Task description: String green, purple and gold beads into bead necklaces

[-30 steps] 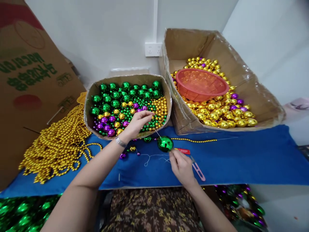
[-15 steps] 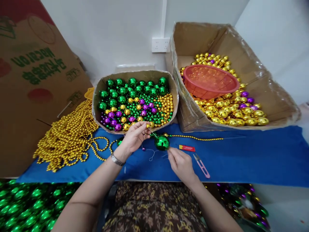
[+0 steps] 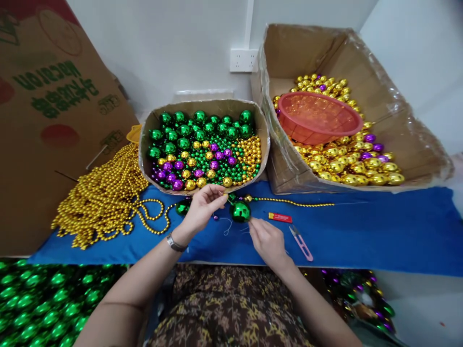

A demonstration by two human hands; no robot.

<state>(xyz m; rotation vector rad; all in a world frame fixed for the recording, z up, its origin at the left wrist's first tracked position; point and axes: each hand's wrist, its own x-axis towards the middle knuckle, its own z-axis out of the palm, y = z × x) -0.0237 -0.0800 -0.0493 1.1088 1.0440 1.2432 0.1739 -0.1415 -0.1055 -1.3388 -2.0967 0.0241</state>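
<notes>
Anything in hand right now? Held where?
Large green ball, held by the right hand at its lower-right edge in the picture. The left hand pinches near the ball's upper-left side; what it holds is too small to tell.

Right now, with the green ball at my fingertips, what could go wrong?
The loose thread near the green ball could tangle. The ball looks smooth, so it might slip and roll if your right hand loosens. The pink snips lie beside that hand; a sideways sweep might knock them or nick a finger.
</notes>
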